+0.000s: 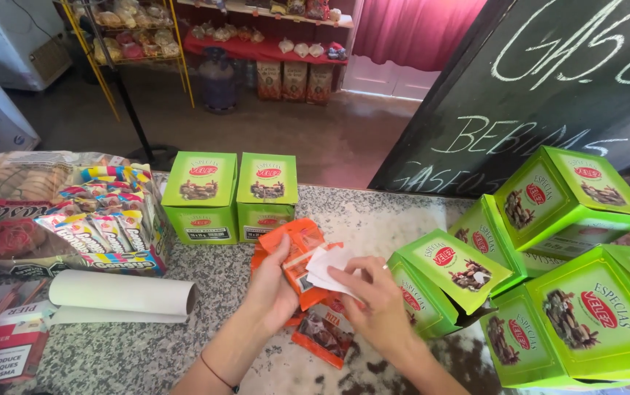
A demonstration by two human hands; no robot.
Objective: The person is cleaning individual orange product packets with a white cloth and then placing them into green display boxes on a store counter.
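Over the speckled counter (183,351), both hands closed: left hand (274,289) on orange packets (299,252), right hand (377,296) on half-hidden white slips (329,263).

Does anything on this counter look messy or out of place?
Yes. The green cardboard boxes on the right lie tumbled and tilted against each other, one with an open flap, while the two green boxes at the back stand upright, side by side.

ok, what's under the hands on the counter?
Under the left hand and right hand, one orange packet lies on the speckled counter. More orange shows beneath the held packets; the count is hidden.
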